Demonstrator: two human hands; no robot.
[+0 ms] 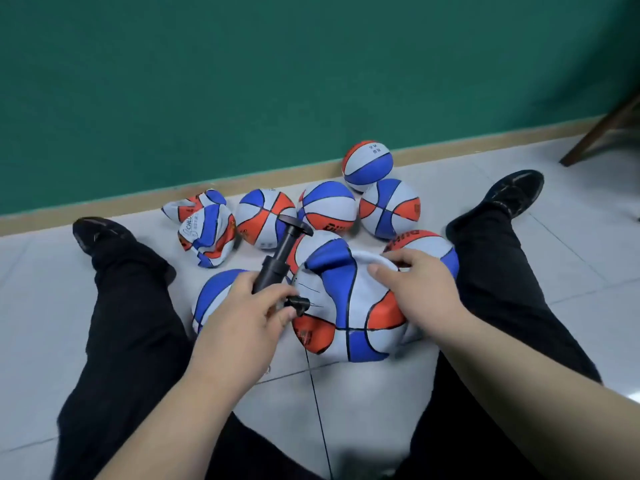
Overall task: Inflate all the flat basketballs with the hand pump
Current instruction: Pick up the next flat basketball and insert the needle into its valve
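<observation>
Gripping pump [277,265] in left hand [242,317], handle slanting up-right — right hand [419,289] fingers [407,261] pinch flat ball [349,306].

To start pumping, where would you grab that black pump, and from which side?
Probably the T-handle at the far end of the black pump: its crossbar stands bare, tilted away from the person. Come from above with the right hand, now holding the flat basketball, fingers curling round the crossbar; the left hand grips the barrel.

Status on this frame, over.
Left hand grips pump. Right hand holds flat ball. Crumpled balls wait near wall.
</observation>
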